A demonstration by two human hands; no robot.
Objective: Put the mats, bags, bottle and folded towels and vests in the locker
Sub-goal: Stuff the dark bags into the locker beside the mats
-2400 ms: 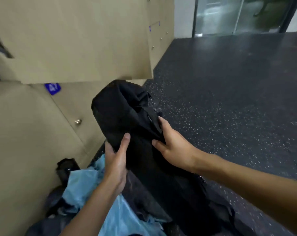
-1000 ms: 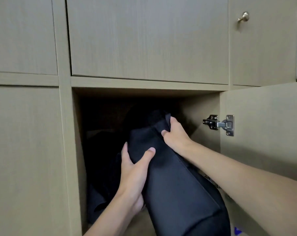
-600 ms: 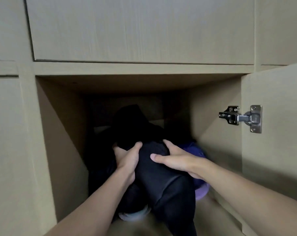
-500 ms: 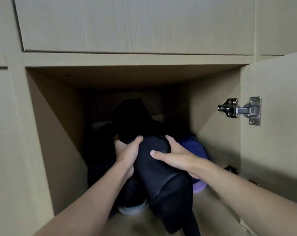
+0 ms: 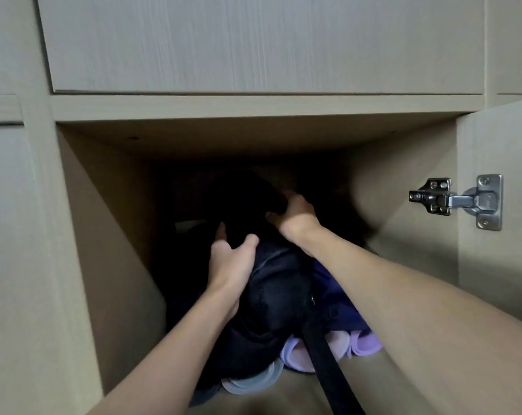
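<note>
A black bag (image 5: 276,298) lies inside the open wooden locker (image 5: 253,109), on top of rolled purple mats (image 5: 360,345) and a pale rolled mat (image 5: 250,383). My left hand (image 5: 232,262) grips the bag's left side, thumb over the top. My right hand (image 5: 294,217) reaches deeper in and holds the bag's dark far end. The bag's black strap (image 5: 328,372) trails out over the locker floor toward me. The back of the locker is dark and its contents there are hard to make out.
The locker door (image 5: 499,265) stands open on the right, held by a metal hinge (image 5: 454,200). Closed locker doors (image 5: 253,43) surround the opening above and to the left.
The bag has gone from above the floor pile into the locker and deeper in. My right hand has moved further back along it; the camera has come closer.
</note>
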